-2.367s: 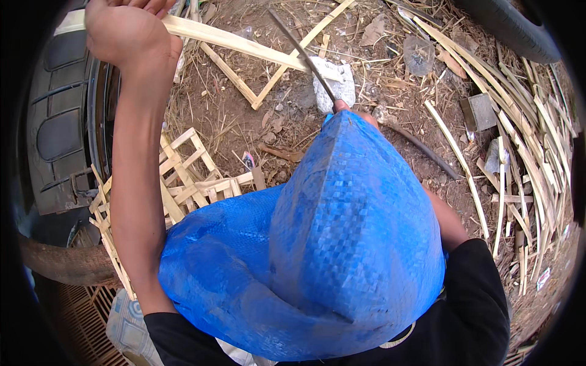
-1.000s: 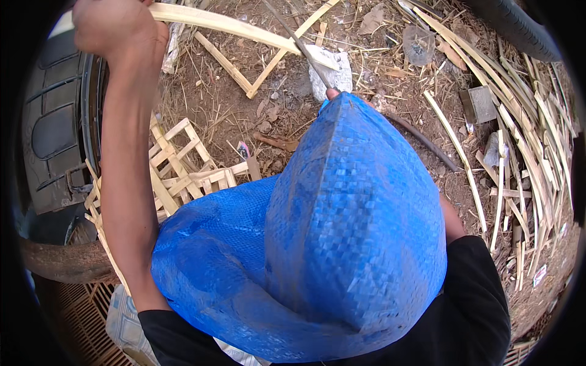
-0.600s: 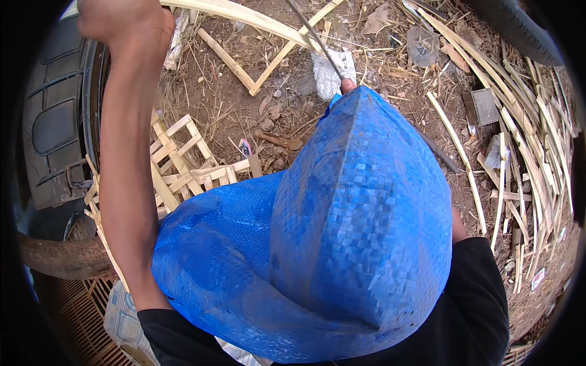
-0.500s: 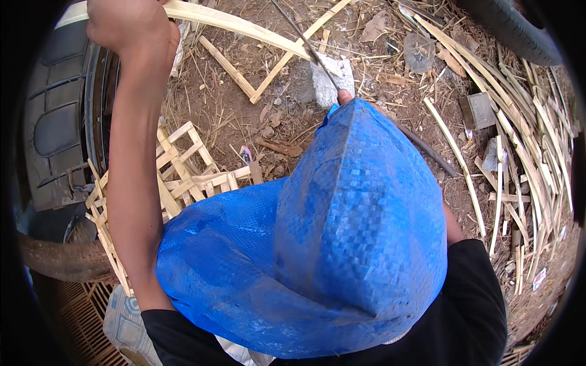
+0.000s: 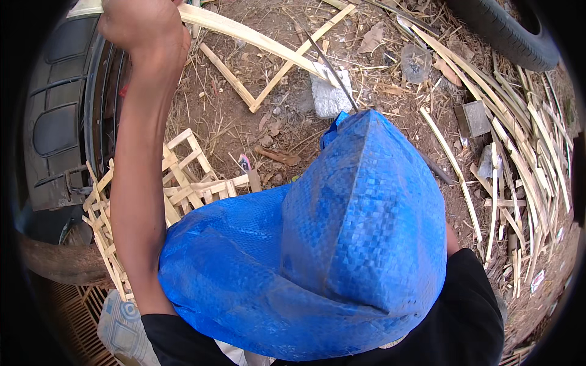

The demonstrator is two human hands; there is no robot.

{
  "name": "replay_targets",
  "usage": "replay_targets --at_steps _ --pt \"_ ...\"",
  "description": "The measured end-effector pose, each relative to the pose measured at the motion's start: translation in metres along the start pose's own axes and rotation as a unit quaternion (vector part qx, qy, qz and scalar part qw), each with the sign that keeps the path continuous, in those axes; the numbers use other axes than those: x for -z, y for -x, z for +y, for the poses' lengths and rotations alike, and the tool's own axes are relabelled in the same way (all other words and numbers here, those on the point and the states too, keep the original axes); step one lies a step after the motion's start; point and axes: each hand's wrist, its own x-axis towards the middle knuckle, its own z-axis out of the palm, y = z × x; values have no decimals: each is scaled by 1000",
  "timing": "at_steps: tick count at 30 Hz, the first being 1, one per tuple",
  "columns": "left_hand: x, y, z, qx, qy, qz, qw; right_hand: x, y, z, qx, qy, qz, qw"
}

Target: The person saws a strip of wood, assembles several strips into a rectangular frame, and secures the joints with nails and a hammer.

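Note:
My left hand (image 5: 143, 24), at the top left, is closed around a long pale bamboo strip (image 5: 250, 38). The strip slants down to the right, its far end over a whitish block (image 5: 331, 97) on the ground. A thin dark blade (image 5: 329, 64) crosses near that end and passes behind a blue woven plastic sheet (image 5: 378, 232). This sheet bulges across my lap and hides my right hand; only a bit of my right forearm (image 5: 452, 241) shows at its right edge.
At left, a lattice of bamboo strips (image 5: 186, 177) lies beside a dark panelled object (image 5: 56, 122). Many loose strips (image 5: 519, 146) are spread along the right. A tyre (image 5: 510, 30) sits at the upper right. A dark rod (image 5: 436, 171) pokes out beside the sheet.
My left hand has shifted slightly right with the strip. The blade has moved down and right and stands steeper. A fingertip of my right hand, visible beside the blade before, is now hidden.

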Motion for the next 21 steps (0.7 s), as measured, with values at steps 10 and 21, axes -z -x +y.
replay_targets --at_steps 10,21 --pt "2 -11 -21 38 3 2 999 0 -4 -31 73 -12 20 997" --pt "16 -6 -14 62 -87 -6 994 -26 -5 -30 80 -62 54 993"
